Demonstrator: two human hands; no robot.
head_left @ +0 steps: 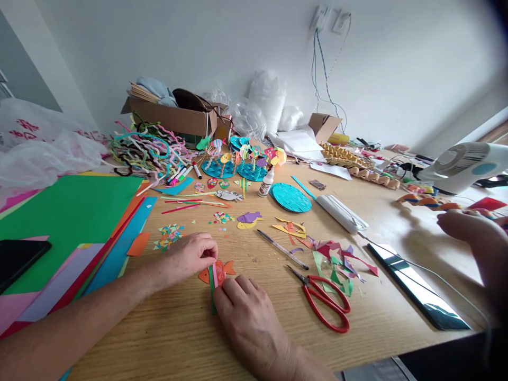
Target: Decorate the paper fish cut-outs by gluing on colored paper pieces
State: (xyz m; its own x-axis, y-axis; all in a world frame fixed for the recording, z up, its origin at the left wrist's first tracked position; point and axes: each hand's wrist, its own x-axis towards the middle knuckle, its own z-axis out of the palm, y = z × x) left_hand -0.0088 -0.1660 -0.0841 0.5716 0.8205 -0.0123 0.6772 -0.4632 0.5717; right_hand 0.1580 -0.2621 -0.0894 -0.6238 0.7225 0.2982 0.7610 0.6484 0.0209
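An orange paper fish lies on the table between my hands. Across its body run a pink paper strip and a green paper strip. My left hand pinches the upper end of the pink strip between thumb and finger. Lower down, my right hand has its fingers curled at the strips and the fish's edge; its fingertips are partly hidden. Triangular paper bits are scattered beyond my left hand. Purple and yellow paper fish lie farther back.
Red-handled scissors and a pen lie right of my hands, near paper scraps. A glue bottle stands by a blue disc. Coloured sheets cover the left. Another person's hand reaches in at right.
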